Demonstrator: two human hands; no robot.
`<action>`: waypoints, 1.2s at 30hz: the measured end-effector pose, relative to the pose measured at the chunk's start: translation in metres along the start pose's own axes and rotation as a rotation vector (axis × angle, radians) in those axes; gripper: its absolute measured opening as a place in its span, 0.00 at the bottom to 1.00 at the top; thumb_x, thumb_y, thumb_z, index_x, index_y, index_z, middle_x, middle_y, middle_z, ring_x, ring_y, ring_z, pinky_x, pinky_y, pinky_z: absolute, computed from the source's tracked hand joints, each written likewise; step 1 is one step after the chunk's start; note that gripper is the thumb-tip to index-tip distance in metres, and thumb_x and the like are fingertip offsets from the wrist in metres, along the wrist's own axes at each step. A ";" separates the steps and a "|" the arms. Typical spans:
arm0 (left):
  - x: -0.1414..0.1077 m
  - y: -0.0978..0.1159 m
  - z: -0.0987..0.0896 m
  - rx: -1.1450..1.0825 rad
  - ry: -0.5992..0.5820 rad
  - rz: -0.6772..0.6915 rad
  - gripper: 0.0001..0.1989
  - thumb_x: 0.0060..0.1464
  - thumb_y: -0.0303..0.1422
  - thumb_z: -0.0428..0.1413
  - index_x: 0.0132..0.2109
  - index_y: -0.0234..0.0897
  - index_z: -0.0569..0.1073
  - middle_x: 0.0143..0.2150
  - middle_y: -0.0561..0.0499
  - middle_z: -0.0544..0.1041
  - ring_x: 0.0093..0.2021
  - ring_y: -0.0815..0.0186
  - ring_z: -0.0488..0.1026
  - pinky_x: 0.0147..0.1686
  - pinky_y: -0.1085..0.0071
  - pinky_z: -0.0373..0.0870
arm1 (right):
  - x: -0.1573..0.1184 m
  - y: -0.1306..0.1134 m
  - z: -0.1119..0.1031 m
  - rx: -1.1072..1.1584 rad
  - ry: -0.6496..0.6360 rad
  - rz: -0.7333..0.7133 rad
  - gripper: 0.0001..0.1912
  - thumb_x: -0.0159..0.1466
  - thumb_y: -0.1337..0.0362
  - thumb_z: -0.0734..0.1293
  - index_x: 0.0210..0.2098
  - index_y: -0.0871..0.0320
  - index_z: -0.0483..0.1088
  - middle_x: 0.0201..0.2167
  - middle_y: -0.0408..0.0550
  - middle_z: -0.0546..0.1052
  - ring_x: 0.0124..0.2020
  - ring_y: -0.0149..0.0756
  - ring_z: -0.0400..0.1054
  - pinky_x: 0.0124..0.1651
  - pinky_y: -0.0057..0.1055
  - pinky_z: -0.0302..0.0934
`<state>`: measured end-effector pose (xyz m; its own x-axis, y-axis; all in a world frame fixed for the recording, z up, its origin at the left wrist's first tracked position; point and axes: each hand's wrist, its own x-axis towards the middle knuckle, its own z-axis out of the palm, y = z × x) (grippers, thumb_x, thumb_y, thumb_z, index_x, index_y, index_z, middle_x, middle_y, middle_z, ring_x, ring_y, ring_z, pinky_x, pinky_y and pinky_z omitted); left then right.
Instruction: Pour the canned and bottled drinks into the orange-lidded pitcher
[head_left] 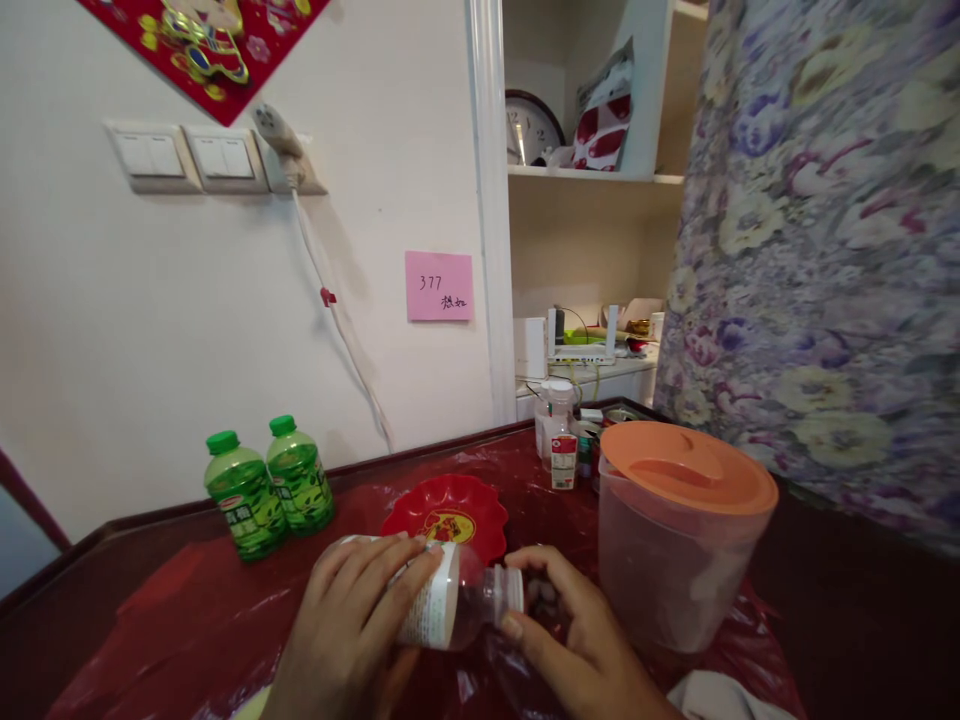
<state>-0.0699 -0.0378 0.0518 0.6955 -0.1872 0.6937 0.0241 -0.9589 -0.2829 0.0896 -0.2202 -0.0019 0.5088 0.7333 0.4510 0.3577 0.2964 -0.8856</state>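
A clear plastic bottle (469,600) with a white label lies on its side in the air above the table, its neck pointing right. My left hand (360,610) wraps around the labelled body from above, fingers closed. At the neck, the thumb and forefinger of my right hand (577,630) close on the white bottle cap (514,590). Just behind the bottle is a red scalloped plate (480,500) with a yellow printed centre. Small dark lumps (544,595) show beyond my right fingers, too dim to name.
Two green-capped drink bottles (251,510) stand at the left. On the right is a clear pitcher (667,570) with an orange lid (690,465). Small containers (562,450) stand at the back by the shelf. A pale cloth (724,697) lies at the lower right.
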 end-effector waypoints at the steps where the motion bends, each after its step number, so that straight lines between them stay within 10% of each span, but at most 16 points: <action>1: -0.002 -0.002 0.002 -0.006 -0.005 -0.015 0.25 0.53 0.22 0.53 0.58 0.38 0.71 0.52 0.45 0.78 0.51 0.55 0.72 0.56 0.55 0.61 | 0.000 -0.001 0.000 -0.026 0.023 -0.061 0.14 0.64 0.60 0.66 0.49 0.53 0.67 0.41 0.45 0.73 0.39 0.36 0.69 0.43 0.30 0.62; 10: -0.002 -0.015 0.003 -0.314 0.025 -0.370 0.27 0.53 0.34 0.61 0.60 0.44 0.68 0.55 0.44 0.77 0.52 0.53 0.76 0.49 0.60 0.76 | 0.003 -0.001 -0.002 -0.193 0.203 -0.415 0.22 0.63 0.73 0.66 0.52 0.46 0.64 0.49 0.42 0.71 0.51 0.31 0.67 0.54 0.21 0.61; 21: 0.003 -0.040 0.021 -1.117 0.120 -1.114 0.40 0.43 0.45 0.70 0.60 0.37 0.65 0.58 0.38 0.76 0.56 0.47 0.75 0.53 0.55 0.75 | -0.006 0.024 -0.002 -0.268 -0.011 -0.330 0.30 0.57 0.76 0.67 0.55 0.46 0.60 0.50 0.42 0.72 0.51 0.33 0.69 0.55 0.24 0.62; 26: 0.028 -0.051 0.034 -1.211 0.079 -1.144 0.37 0.41 0.45 0.70 0.56 0.35 0.69 0.55 0.38 0.77 0.56 0.47 0.74 0.56 0.54 0.72 | -0.005 0.019 0.004 -0.307 -0.176 -0.373 0.26 0.59 0.73 0.68 0.55 0.49 0.64 0.48 0.45 0.74 0.48 0.33 0.71 0.51 0.22 0.64; 32: 0.034 -0.051 0.078 -1.188 0.014 -1.103 0.36 0.42 0.43 0.70 0.56 0.34 0.66 0.54 0.38 0.77 0.54 0.50 0.75 0.55 0.54 0.72 | -0.002 0.032 0.011 -0.370 -0.307 -0.470 0.21 0.69 0.40 0.62 0.47 0.49 0.69 0.43 0.41 0.79 0.43 0.35 0.74 0.46 0.26 0.62; 36: 0.024 -0.050 0.102 -1.150 -0.040 -1.047 0.37 0.42 0.42 0.69 0.56 0.34 0.64 0.54 0.38 0.77 0.54 0.49 0.75 0.54 0.53 0.71 | -0.006 0.055 0.022 -0.454 -0.347 -0.368 0.09 0.68 0.56 0.71 0.42 0.50 0.68 0.44 0.36 0.79 0.46 0.33 0.72 0.48 0.27 0.58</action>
<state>0.0191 0.0273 0.0151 0.7398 0.6334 0.2271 -0.0372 -0.2985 0.9537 0.0892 -0.1944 -0.0558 0.0375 0.8102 0.5850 0.7916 0.3332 -0.5122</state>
